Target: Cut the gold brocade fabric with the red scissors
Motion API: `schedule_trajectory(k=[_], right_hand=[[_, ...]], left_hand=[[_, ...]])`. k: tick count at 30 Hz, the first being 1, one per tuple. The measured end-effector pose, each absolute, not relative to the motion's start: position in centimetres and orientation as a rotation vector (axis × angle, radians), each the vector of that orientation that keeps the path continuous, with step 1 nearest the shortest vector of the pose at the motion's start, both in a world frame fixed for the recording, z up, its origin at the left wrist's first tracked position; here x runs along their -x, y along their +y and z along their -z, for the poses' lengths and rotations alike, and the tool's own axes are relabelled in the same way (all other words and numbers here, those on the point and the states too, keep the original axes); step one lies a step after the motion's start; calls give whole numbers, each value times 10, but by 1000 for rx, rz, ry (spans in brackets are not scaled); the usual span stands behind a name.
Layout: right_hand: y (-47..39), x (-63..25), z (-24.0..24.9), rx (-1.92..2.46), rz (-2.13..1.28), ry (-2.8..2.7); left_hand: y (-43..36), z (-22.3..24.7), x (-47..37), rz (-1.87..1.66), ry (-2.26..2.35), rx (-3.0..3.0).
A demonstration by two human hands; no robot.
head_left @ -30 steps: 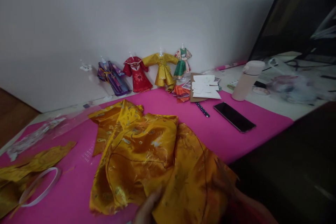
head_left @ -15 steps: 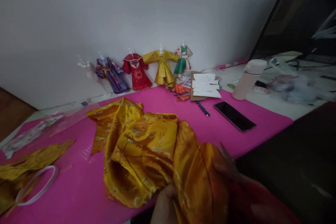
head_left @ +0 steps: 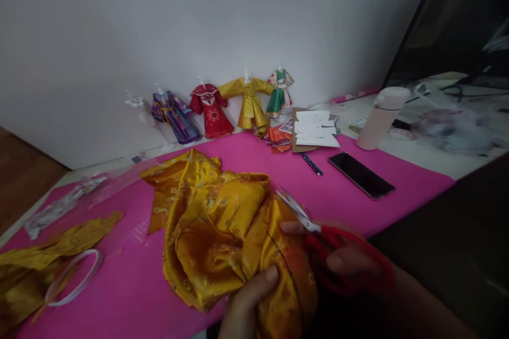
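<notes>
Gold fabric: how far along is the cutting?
Done: gold scraps lie at the mat's left, so some cutting looks finished. In hand: left hand pinches the gold fabric beside a dark drawn line; right hand holds red scissors, blades open over the cloth. Left: most of that line looks uncut.

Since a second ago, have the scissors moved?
Yes. The red-handled scissors in the right hand came up and leftward over the gold fabric, toward the phone lying on the pink mat.
</notes>
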State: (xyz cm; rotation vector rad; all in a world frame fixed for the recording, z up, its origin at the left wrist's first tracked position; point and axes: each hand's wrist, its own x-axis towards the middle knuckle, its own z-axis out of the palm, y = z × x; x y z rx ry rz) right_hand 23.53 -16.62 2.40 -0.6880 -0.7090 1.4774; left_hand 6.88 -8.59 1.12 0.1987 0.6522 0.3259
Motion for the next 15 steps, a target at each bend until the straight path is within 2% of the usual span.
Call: schedule_trajectory(k=[4,9,12,15], right_hand=[[-165,-227,-22,711,-1400,-778],[-194,-233,33,1107,-1162,-738],[-224,-227,68,1394,-971,-715],[-245,-211,77,1537,-948,-818]], left_hand=[[-80,-23,-57,-493,787,-239],[-62,-33,-62,-810,870,-225],[-58,-28,-76,-780,931,-166],[-63,-15,-83,-681,931,-109]])
